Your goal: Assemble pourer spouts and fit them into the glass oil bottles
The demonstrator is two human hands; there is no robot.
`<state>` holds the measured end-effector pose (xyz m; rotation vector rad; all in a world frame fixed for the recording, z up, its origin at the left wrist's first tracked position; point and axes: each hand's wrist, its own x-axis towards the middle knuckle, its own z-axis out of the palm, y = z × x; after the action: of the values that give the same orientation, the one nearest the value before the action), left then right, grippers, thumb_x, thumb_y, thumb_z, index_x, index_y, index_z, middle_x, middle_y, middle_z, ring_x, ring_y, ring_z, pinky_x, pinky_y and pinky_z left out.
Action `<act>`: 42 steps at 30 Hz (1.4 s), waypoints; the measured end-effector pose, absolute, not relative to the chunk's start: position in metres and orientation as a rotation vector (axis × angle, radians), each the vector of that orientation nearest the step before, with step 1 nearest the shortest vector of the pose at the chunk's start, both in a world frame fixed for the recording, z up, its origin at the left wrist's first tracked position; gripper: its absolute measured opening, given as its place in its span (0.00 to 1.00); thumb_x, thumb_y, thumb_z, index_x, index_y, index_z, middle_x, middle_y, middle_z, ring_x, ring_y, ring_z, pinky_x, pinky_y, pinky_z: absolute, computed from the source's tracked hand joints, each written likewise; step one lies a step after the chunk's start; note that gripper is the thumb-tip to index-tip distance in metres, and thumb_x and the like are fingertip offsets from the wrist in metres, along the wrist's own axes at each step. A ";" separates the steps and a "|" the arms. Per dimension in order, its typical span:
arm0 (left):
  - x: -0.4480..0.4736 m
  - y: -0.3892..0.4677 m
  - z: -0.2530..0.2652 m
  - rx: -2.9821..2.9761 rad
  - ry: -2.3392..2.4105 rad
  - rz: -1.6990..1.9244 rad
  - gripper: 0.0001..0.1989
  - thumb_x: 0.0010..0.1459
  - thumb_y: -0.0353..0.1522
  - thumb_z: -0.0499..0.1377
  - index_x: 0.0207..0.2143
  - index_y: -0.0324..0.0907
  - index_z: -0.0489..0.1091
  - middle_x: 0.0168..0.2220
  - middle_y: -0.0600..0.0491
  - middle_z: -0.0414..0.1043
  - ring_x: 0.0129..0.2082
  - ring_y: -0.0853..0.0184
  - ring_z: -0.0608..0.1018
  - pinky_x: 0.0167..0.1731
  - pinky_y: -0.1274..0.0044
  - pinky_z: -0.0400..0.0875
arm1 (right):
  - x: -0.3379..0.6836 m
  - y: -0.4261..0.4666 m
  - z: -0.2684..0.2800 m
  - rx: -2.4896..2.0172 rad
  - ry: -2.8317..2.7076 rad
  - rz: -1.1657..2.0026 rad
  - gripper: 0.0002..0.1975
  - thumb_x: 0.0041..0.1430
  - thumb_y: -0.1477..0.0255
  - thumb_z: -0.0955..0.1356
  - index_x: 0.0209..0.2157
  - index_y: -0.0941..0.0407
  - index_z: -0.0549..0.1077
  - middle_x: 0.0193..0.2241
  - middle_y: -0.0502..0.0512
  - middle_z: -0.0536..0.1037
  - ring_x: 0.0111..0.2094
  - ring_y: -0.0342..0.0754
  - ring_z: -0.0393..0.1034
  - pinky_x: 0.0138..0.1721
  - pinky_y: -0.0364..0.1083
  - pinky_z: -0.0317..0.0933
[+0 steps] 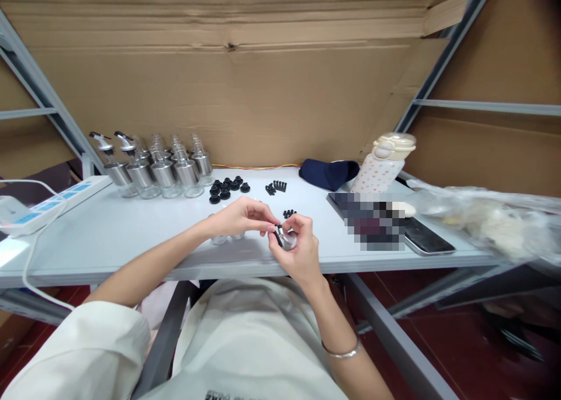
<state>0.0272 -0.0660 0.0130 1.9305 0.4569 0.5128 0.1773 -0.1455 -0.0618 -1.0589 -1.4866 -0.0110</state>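
Far left of the fingers: power strip [56, 206] is parked, cord is best kept off the forearm. Nearer, still left: steel-and-glass bottles [163, 175] are grouped; two are fitted with pouring tops [126, 142]. Clear glass pieces [218, 237] are half hidden under the left wrist. Black stoppers [225, 188] are laid just beyond the left fingers.

Left hand [246, 214]: thumb and fingertips are pinched at the black end of a silver spout [289, 240]. Spout is held between both hands, just above the table's front edge. Right hand [303, 249]: thumb and index are closed round its body. Exact contact can't be told, too small. Best handled with body kept steady by the right, push kept straight, low over the table.

Small black tubes [277, 187] are placed ahead of the fingertips; tiny black caps [289, 214] are nearest, easily knocked. Phone [426, 235] is left well right.
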 end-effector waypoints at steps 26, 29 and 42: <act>0.027 -0.067 0.013 1.929 0.458 0.534 0.14 0.48 0.37 0.67 0.33 0.35 0.76 0.25 0.53 0.74 0.24 0.74 0.74 0.27 0.82 0.70 | 0.178 -0.146 -0.061 -1.097 -1.496 0.035 0.15 0.54 0.71 0.67 0.37 0.52 0.54 0.25 0.44 0.62 0.22 0.40 0.62 0.23 0.39 0.59; 0.028 -0.067 0.013 1.921 0.468 0.535 0.14 0.48 0.36 0.67 0.33 0.34 0.76 0.24 0.53 0.74 0.24 0.74 0.74 0.27 0.82 0.70 | 0.178 -0.146 -0.063 -1.087 -1.500 0.031 0.14 0.54 0.71 0.67 0.37 0.52 0.54 0.25 0.45 0.62 0.22 0.40 0.62 0.22 0.39 0.58; 0.031 -0.065 0.007 1.852 0.473 0.497 0.12 0.48 0.35 0.67 0.32 0.35 0.77 0.23 0.53 0.74 0.24 0.74 0.74 0.28 0.81 0.70 | 0.178 -0.148 -0.060 -1.020 -1.546 -0.010 0.12 0.55 0.74 0.65 0.37 0.52 0.54 0.23 0.43 0.61 0.18 0.39 0.59 0.20 0.39 0.56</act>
<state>0.0309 -0.0648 0.0075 1.8520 0.4734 0.4973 0.1780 -0.1482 -0.0603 -1.0199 -1.5455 -0.0104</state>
